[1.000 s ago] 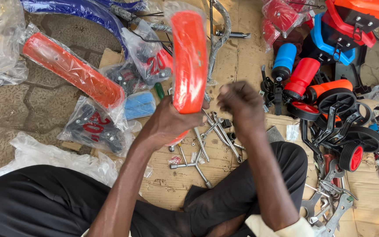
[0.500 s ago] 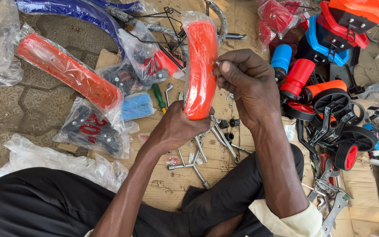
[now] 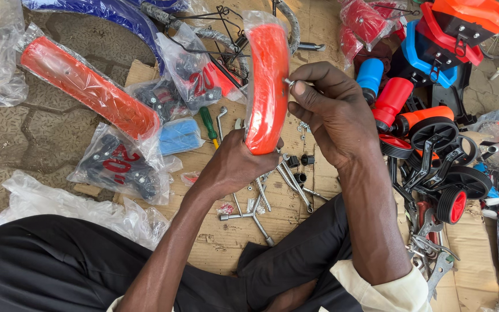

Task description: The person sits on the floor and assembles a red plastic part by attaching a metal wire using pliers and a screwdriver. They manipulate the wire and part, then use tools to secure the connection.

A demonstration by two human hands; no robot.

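My left hand [image 3: 237, 164] grips the lower end of a curved orange plastic mudguard [image 3: 265, 75] and holds it upright above the cardboard. The mudguard's upper part is wrapped in clear plastic. My right hand [image 3: 330, 112] is at the mudguard's right edge, its fingertips pinching a small silver bolt [image 3: 289, 83] against the plastic. Loose spanners and screws [image 3: 284, 173] lie on the cardboard just below both hands.
A second orange mudguard [image 3: 85, 86] in plastic lies at the left, with bagged parts [image 3: 116, 164] and a blue block [image 3: 180, 136] beside it. A blue mudguard [image 3: 111, 14] is at the top. Small training wheels, brackets and coloured plastic parts [image 3: 440, 144] crowd the right. Cardboard [image 3: 226, 242] covers the paving.
The mudguard has shifted right and a little higher in my left hand. My right hand rose from beside it to its right edge, now pinching a small bolt there.
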